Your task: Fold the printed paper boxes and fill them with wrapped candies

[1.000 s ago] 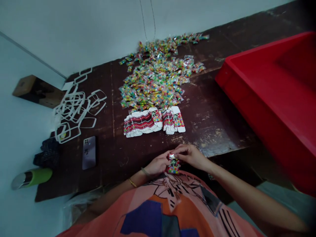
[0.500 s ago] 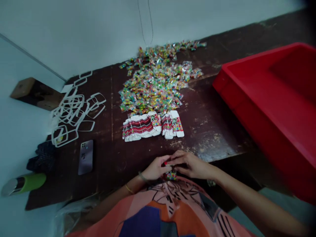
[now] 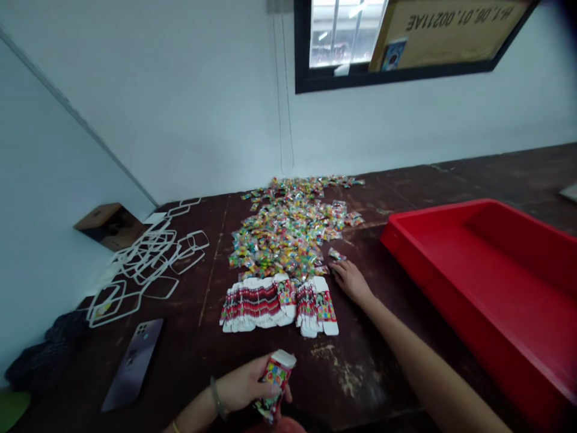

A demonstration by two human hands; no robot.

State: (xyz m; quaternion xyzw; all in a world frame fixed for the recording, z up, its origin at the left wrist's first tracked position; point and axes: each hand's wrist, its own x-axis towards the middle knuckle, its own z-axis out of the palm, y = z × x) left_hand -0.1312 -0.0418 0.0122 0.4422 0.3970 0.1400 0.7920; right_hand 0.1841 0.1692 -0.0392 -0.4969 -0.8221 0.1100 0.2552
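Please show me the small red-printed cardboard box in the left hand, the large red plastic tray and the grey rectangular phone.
Small red-printed cardboard box (image 3: 276, 373): head view, printed panel.
Large red plastic tray (image 3: 451, 300): head view, outer wall.
Grey rectangular phone (image 3: 134, 367): head view, middle of back.

Over to a phone (image 3: 133, 365) now, back up! Past it, to tangled white loops (image 3: 151, 248), then a brown box (image 3: 112, 225); left of it, a dark bundle (image 3: 47, 349); far beyond, rightward, up to a window (image 3: 406, 76)!

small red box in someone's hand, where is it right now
In the head view, the small red box is near the bottom edge, just left of centre, held in the left hand below the larger row of cartons.
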